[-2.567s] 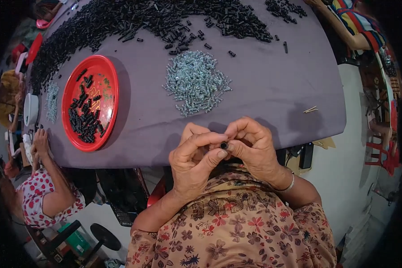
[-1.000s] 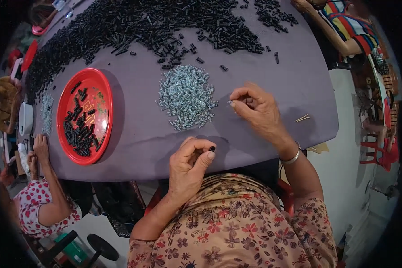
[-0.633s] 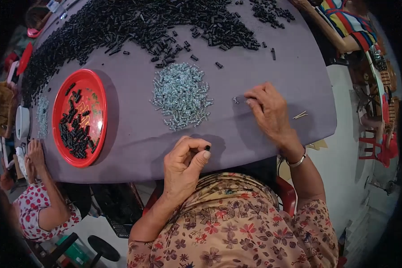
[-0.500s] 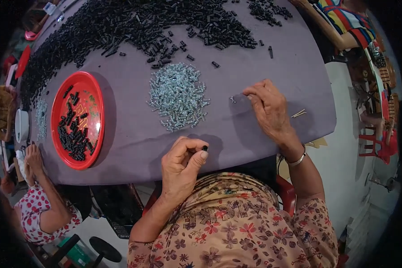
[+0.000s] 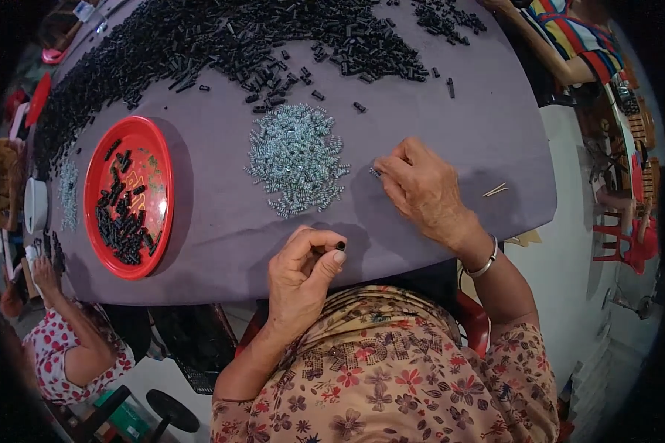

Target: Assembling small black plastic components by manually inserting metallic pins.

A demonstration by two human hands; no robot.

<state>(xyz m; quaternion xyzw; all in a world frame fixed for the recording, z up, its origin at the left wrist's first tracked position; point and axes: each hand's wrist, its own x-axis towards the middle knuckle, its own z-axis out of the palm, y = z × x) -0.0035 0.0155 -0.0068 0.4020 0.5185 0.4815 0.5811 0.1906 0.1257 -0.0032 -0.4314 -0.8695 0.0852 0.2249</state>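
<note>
My left hand is closed near the table's front edge, pinching a small black plastic tube between thumb and index finger, its open end showing. To its right, my right hand is raised over the cloth with the fingertips pressed together on a small metal coil spring. Much of that spring is covered by the fingers. Just beyond my left hand lies a heap of small silvery springs. A red oval tray with several black tubes in it sits to the left.
A large pile of black tubes spreads along the far side of the grey-covered table. Two thin pale sticks lie to the right of my right hand. Other people's arms rest at the left and far right edges.
My right hand has moved left and slightly nearer, carrying the coil spring toward my left hand. My left hand holds the black tube almost still. At the left, the other person's hand has shifted.
</note>
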